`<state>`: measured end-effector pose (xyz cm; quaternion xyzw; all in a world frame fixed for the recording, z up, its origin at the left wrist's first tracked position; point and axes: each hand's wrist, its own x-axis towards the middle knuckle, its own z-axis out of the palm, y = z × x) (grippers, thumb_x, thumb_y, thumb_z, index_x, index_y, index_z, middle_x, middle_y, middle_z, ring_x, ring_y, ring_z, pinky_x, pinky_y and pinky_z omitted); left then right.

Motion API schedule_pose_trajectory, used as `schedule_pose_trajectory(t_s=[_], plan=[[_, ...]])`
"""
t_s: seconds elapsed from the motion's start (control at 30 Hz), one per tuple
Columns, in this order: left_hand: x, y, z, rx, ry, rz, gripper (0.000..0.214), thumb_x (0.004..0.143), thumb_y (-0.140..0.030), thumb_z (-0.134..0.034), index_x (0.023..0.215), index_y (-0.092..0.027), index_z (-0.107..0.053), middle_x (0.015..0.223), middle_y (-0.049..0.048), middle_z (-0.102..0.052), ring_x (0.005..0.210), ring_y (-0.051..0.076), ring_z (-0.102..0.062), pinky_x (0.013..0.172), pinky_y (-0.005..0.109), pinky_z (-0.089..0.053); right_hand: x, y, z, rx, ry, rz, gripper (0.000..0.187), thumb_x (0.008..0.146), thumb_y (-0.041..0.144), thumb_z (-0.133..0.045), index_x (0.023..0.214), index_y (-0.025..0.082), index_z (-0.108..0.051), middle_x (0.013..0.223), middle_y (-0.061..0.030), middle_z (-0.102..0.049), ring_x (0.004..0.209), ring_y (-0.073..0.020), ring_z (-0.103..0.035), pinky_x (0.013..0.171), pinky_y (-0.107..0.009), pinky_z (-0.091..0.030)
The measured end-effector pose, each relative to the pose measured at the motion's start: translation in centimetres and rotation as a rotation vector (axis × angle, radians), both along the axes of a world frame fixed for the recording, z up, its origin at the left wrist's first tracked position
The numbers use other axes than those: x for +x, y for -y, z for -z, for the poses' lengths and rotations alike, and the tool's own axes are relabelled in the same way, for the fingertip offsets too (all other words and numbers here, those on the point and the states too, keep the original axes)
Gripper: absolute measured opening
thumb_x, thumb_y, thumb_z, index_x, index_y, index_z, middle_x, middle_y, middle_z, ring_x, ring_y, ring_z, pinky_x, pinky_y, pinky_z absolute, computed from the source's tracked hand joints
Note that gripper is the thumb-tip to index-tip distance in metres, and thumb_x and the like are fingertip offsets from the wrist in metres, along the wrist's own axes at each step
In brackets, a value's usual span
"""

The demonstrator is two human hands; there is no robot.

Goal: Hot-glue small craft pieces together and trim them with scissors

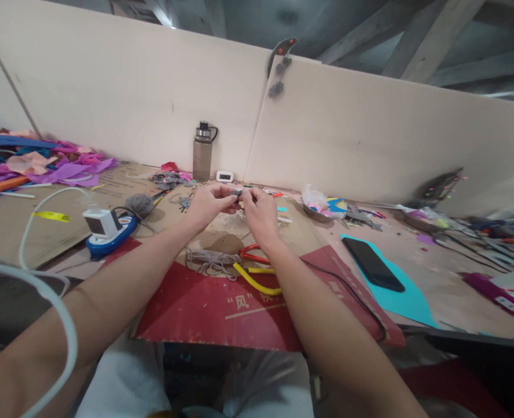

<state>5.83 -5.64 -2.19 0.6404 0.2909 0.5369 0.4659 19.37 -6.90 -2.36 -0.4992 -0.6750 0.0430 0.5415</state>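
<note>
Both arms reach forward over a red cardboard sheet. My left hand and my right hand meet above the table, fingers pinched together on a small grey piece held between them. Just under the hands lie a bundle of grey cord, red-handled pliers and a yellow-handled tool.
A grey water bottle stands by the back panel, a small white clock beside it. A white charger on a blue base sits left with a white cable. A black phone lies on turquoise paper at right. Purple and pink scraps pile far left.
</note>
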Motion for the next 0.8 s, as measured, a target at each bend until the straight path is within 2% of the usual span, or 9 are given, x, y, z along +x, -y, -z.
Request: schedule_pose_trajectory(t_s=[0.27,0.5,0.7,0.8], plan=[[-0.06,-0.36,0.08,-0.035,0.033,-0.07,0.018,0.068,-0.027,-0.068,0.074,-0.01,-0.063,0.07,0.0055,-0.066,0.061,0.012,-0.063,0.061,0.027,-0.053,-0.18,0.11,0.12,0.0,0.038,-0.046,0.034,0.088,0.036,-0.038,0.068,0.018,-0.058,0.067,-0.002,-0.061,0.062,-0.0131,-0.049,0.06,-0.025,-0.033],[-0.22,-0.43,0.13,-0.024,0.059,-0.124,0.017,0.069,-0.028,-0.066,0.069,-0.012,-0.06,0.062,0.0017,-0.062,0.055,0.01,-0.058,0.058,0.026,-0.052,-0.66,0.21,0.33,-0.021,0.08,-0.11,0.032,0.088,0.036,-0.039,0.069,0.018,-0.059,0.069,-0.0013,-0.06,0.064,-0.0129,-0.049,0.061,-0.025,-0.033],[-0.48,-0.18,0.15,0.005,-0.017,-0.187,0.015,0.072,-0.029,-0.06,0.068,-0.015,-0.06,0.066,0.0024,-0.062,0.063,0.012,-0.059,0.053,0.022,-0.045,-0.8,0.2,0.33,-0.043,0.071,-0.101,0.028,0.085,0.035,-0.044,0.068,0.018,-0.059,0.065,0.0,-0.059,0.061,-0.012,-0.048,0.06,-0.024,-0.031],[-0.57,-0.56,0.36,0.026,-0.039,-0.229,0.013,0.071,-0.028,-0.06,0.067,-0.016,-0.062,0.064,0.0015,-0.06,0.059,0.01,-0.054,0.048,0.02,-0.038,-0.77,0.22,0.36,-0.053,0.061,-0.109,0.03,0.085,0.037,-0.043,0.068,0.018,-0.059,0.064,0.0002,-0.059,0.061,-0.0118,-0.047,0.06,-0.024,-0.032]])
